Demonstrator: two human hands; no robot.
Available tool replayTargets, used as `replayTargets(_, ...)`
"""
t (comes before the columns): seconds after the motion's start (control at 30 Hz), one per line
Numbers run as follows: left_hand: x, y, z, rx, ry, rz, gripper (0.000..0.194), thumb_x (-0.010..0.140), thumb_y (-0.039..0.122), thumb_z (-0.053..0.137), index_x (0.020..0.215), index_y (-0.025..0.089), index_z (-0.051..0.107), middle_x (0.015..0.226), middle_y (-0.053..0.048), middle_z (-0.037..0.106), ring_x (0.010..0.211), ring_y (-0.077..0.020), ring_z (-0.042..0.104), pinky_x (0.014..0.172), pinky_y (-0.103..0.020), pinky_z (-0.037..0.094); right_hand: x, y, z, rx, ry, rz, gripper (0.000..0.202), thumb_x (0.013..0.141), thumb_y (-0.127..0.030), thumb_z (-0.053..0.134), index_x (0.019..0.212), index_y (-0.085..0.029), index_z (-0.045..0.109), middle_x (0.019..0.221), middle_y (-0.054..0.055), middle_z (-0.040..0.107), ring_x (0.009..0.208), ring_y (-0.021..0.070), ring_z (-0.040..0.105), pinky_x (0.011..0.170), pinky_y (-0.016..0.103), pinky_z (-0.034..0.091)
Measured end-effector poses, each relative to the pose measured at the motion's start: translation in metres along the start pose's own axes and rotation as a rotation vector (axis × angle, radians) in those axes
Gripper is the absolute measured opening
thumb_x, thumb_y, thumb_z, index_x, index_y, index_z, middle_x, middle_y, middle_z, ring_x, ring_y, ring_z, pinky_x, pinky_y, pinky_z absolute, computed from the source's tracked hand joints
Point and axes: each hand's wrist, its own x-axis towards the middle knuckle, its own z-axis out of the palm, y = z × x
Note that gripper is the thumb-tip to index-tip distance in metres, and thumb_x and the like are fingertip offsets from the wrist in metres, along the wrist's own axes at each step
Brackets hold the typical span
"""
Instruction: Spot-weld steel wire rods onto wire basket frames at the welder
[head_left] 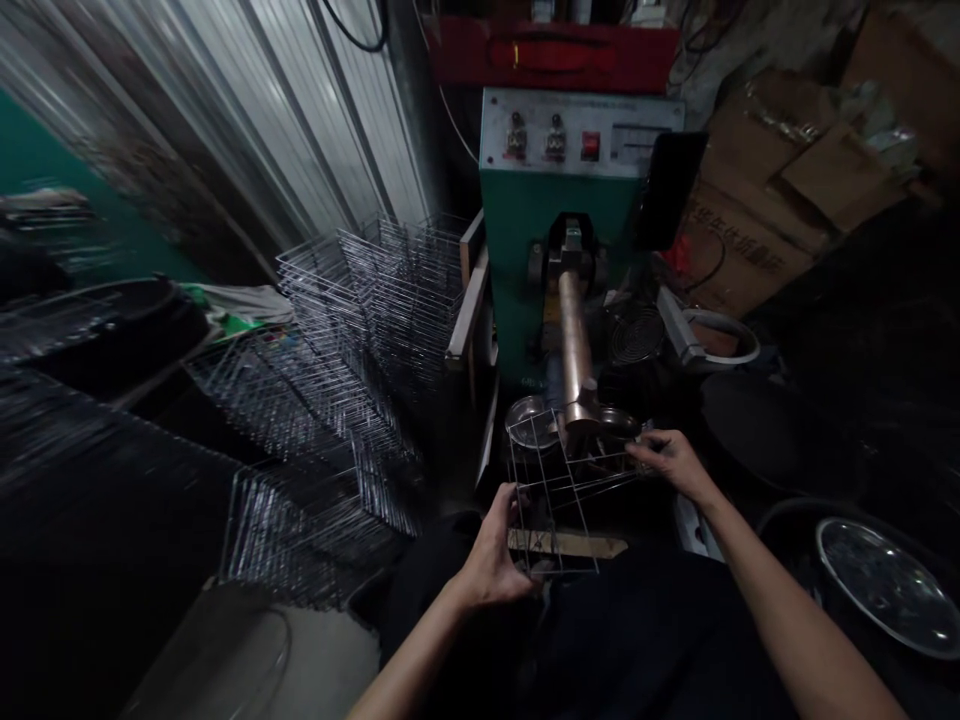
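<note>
A small wire rack (546, 478) of thin crossed metal wires is held tilted in front of the machine, just below the end of a copper-coloured arm (576, 340). Gripping its left edge, my left hand (491, 560) has the fingers curled round the wires. My right hand (673, 465) is closed in a pinch at the right end of thin wires that run out from the rack. Whether these wires are joined to the rack I cannot tell. Behind the rack sits a round metal dish (531, 420), partly covered by the wires.
The green machine (514, 240) with switches stands straight ahead. Piles of wire racks (367, 310) rise at the left. Cardboard boxes (750, 240) are at the back right. A round pan with a shiny rim (892, 580) lies at the lower right.
</note>
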Motion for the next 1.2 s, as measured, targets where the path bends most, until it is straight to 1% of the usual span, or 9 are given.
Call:
replayTargets(0.2, 0.000, -0.011, -0.002, 0.031, -0.005, -0.043, 0.100, 0.060, 0.025, 0.078, 0.147, 0.026, 0.028, 0.134, -0.012, 0.046, 0.120, -0.0320, 0.057, 0.107, -0.055, 0.052, 0.003, 0.003, 0.001, 0.015, 0.018, 0.006, 0.061, 0.078, -0.070, 0.071, 0.055, -0.019, 0.047, 0.058, -0.003, 0.037, 0.058, 0.0122, 0.036, 0.058, 0.029, 0.029)
replayTargets(0.47, 0.006, -0.011, -0.005, 0.005, -0.022, -0.066, 0.106, 0.057, 0.022, 0.078, 0.149, 0.023, 0.026, 0.133, -0.012, 0.048, 0.121, -0.0327, 0.057, 0.110, -0.054, 0.049, 0.008, -0.005, 0.001, -0.002, 0.024, 0.002, 0.061, 0.076, -0.072, 0.069, 0.055, -0.019, 0.048, 0.058, -0.003, 0.039, 0.060, 0.0132, 0.038, 0.059, 0.029, 0.030)
replayTargets(0.63, 0.010, -0.012, -0.008, 0.013, -0.039, -0.053, 0.099, 0.060, 0.024, 0.079, 0.147, 0.022, 0.031, 0.136, -0.013, 0.046, 0.123, -0.0331, 0.057, 0.109, -0.054, 0.050, 0.009, -0.003, 0.002, -0.002, 0.046, -0.013, 0.065, 0.076, -0.074, 0.069, 0.053, -0.020, 0.041, 0.057, -0.003, 0.033, 0.059, 0.0124, 0.033, 0.056, 0.028, 0.027)
replayTargets(0.73, 0.014, -0.013, -0.009, 0.012, -0.013, -0.009, 0.098, 0.062, 0.026, 0.079, 0.146, 0.026, 0.031, 0.137, -0.012, 0.045, 0.121, -0.0327, 0.058, 0.106, -0.055, 0.052, 0.009, 0.000, 0.004, 0.029, 0.055, 0.002, 0.063, 0.076, -0.071, 0.070, 0.053, -0.021, 0.040, 0.058, -0.004, 0.033, 0.058, 0.0119, 0.032, 0.056, 0.028, 0.026)
replayTargets(0.83, 0.017, -0.007, -0.007, -0.011, -0.024, 0.003, 0.098, 0.059, 0.023, 0.080, 0.145, 0.029, 0.032, 0.135, -0.010, 0.048, 0.121, -0.0335, 0.057, 0.107, -0.057, 0.052, 0.009, -0.001, 0.006, 0.037, 0.073, 0.001, 0.063, 0.075, -0.071, 0.071, 0.053, -0.020, 0.042, 0.058, -0.003, 0.034, 0.059, 0.0124, 0.034, 0.057, 0.028, 0.028)
replayTargets(0.93, 0.014, 0.009, -0.008, -0.048, -0.042, -0.023, 0.094, 0.060, 0.022, 0.079, 0.142, 0.024, 0.034, 0.131, -0.011, 0.051, 0.117, -0.0314, 0.061, 0.107, -0.054, 0.052, 0.005, -0.005, 0.001, 0.022, 0.096, -0.034, 0.063, 0.074, -0.073, 0.071, 0.053, -0.020, 0.044, 0.057, -0.002, 0.039, 0.059, 0.0134, 0.038, 0.058, 0.028, 0.032)
replayTargets(1.07, -0.007, 0.038, -0.021, -0.134, -0.022, -0.180, 0.096, 0.058, 0.030, 0.087, 0.139, 0.028, 0.035, 0.127, -0.010, 0.056, 0.112, -0.0301, 0.063, 0.097, -0.048, 0.057, -0.021, -0.010, -0.022, 0.009, -0.083, -0.037, 0.055, 0.079, -0.072, 0.068, 0.066, -0.018, 0.064, 0.068, 0.004, 0.059, 0.068, 0.0194, 0.054, 0.066, 0.031, 0.043)
replayTargets(1.13, -0.017, 0.050, -0.035, -0.267, 0.041, -0.359, 0.098, 0.058, 0.040, 0.090, 0.137, 0.030, 0.033, 0.116, -0.007, 0.059, 0.101, -0.0265, 0.066, 0.084, -0.042, 0.060, -0.038, -0.010, -0.034, -0.026, -0.172, -0.017, 0.051, 0.083, -0.068, 0.068, 0.078, -0.017, 0.073, 0.079, 0.008, 0.068, 0.079, 0.0242, 0.061, 0.072, 0.033, 0.048)
replayTargets(1.2, -0.023, 0.061, -0.049, -0.453, 0.077, -0.591, 0.089, 0.069, 0.055, 0.082, 0.136, 0.030, 0.030, 0.106, -0.004, 0.060, 0.083, -0.0209, 0.067, 0.068, -0.036, 0.059, -0.051, -0.008, -0.038, -0.049, -0.233, 0.018, 0.048, 0.085, -0.064, 0.069, 0.094, -0.018, 0.078, 0.094, 0.011, 0.072, 0.089, 0.0272, 0.063, 0.076, 0.034, 0.050)
